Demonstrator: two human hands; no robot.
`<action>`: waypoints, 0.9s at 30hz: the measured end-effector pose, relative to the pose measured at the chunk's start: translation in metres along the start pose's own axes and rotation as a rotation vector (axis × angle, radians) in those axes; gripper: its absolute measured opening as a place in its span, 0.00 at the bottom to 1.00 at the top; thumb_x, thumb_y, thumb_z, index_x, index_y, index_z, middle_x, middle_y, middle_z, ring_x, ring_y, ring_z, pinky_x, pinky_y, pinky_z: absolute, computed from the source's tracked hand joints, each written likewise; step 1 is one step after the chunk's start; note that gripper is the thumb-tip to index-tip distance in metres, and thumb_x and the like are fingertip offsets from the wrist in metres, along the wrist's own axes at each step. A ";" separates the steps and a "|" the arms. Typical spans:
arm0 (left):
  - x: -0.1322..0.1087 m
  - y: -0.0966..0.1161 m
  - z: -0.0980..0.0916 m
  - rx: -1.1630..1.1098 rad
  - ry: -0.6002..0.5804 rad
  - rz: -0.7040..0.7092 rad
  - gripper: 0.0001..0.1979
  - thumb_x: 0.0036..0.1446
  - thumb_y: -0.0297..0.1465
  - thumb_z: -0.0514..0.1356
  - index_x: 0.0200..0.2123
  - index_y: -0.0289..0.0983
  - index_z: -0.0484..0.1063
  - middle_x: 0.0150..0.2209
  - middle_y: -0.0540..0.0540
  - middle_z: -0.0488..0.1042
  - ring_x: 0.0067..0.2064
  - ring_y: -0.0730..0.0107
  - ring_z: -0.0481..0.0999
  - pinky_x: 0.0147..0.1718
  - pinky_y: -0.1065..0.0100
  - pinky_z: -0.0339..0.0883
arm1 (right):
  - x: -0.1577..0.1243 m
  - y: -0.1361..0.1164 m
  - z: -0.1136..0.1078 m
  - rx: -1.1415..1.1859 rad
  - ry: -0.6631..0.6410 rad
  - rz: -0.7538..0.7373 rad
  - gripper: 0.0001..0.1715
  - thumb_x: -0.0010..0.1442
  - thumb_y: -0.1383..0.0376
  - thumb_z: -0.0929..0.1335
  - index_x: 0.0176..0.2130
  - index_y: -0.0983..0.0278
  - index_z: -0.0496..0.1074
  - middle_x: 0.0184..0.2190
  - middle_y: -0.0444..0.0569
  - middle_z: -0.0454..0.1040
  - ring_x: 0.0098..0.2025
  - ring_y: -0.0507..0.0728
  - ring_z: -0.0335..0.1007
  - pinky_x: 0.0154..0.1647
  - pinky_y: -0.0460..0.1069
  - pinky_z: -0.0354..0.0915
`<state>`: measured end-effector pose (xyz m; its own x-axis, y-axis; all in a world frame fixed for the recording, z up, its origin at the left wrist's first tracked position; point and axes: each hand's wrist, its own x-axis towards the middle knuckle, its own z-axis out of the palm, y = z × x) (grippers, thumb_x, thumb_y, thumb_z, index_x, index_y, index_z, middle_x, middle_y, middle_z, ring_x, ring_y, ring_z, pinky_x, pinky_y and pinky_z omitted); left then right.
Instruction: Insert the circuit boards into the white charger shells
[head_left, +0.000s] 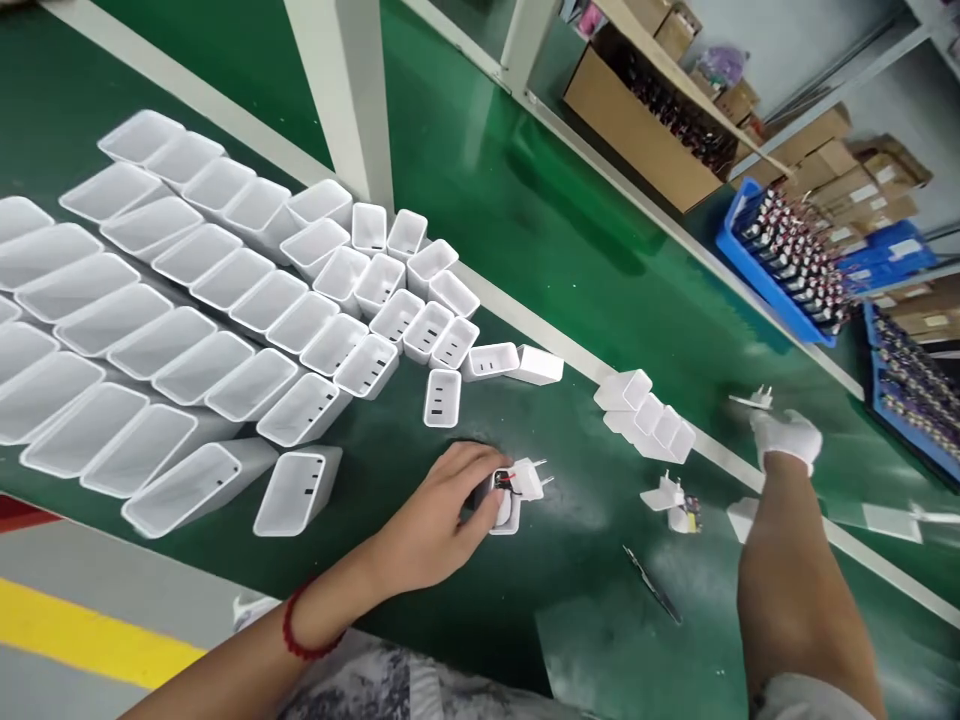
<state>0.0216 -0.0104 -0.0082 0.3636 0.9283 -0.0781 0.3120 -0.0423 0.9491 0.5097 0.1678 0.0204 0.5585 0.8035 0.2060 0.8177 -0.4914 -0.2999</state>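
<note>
My left hand (pixel 457 515) is closed around a small white plastic housing (pixel 506 518) on the bench. Red and dark wires show in its opening. A white two-pin plug cover (pixel 527 480) sits at the housing's far side, pins pointing right. My right hand (pixel 787 438), in a white glove, reaches far to the right, with another white plug cover (pixel 756 398) at its fingertips, pins up. Between the hands lie a further plug cover (pixel 664 493) beside a small circuit part (pixel 684 516), and dark tweezers (pixel 651 585).
Many open white housings (pixel 240 285) stand in rows at left. A short row of white housings (pixel 649 418) lies right of centre. A white post (pixel 341 90) rises behind. At the back right are a blue tray (pixel 780 265) of wired parts and a cardboard box (pixel 637 125).
</note>
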 end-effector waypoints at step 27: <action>-0.027 -0.017 -0.004 0.127 0.068 0.089 0.20 0.70 0.35 0.46 0.60 0.36 0.65 0.58 0.39 0.72 0.61 0.60 0.68 0.62 0.54 0.63 | -0.381 -0.138 -0.001 0.156 -0.144 -1.046 0.37 0.64 0.68 0.65 0.68 0.60 0.53 0.59 0.64 0.69 0.54 0.66 0.73 0.45 0.58 0.76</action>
<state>0.0027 -0.0335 -0.0208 0.3356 0.9415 0.0299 0.3913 -0.1682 0.9047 0.1846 -0.0708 -0.0156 -0.4410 0.8380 0.3212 0.8482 0.5062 -0.1560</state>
